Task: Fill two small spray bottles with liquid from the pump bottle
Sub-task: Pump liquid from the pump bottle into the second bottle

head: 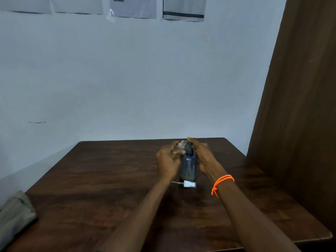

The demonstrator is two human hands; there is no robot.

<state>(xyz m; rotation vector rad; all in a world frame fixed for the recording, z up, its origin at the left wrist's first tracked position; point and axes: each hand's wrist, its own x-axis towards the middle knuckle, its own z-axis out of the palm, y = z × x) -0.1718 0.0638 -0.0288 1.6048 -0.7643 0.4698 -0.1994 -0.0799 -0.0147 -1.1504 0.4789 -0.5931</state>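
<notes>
A dark wooden table (91, 188) with rounded corners and a streaked grain stands against a pale, plain wall (127, 79), where sheets of paper (133, 7) hang along the top edge of the frame, cut off above. A brown curtain (300, 106) falls at 3 o'clock, and a folded grey-green cloth (16, 213) lies on the table's edge at 8 o'clock, partly out of frame.

Near the table's far centre stands the pump bottle (188, 167), a rounded, translucent grey-blue plastic body with a dark pump head. The person's right hand (203, 157) rests over the top of the pump, fingers bent down onto the head; an orange beaded band (222, 182) circles that wrist. At 10 o'clock from the pump bottle, the left hand (168, 161) grips a small spray bottle (178, 148) of clear plastic, tilted with its open neck against the pump's spout. Its label is too small to read, and the liquid level inside cannot be made out. Most of its lower body is hidden by the fingers.

A white spray cap (189, 184) with its thin dip tube lies on its side on the table at 6 o'clock from the pump bottle, just beside its base. Only one small bottle is visible.
</notes>
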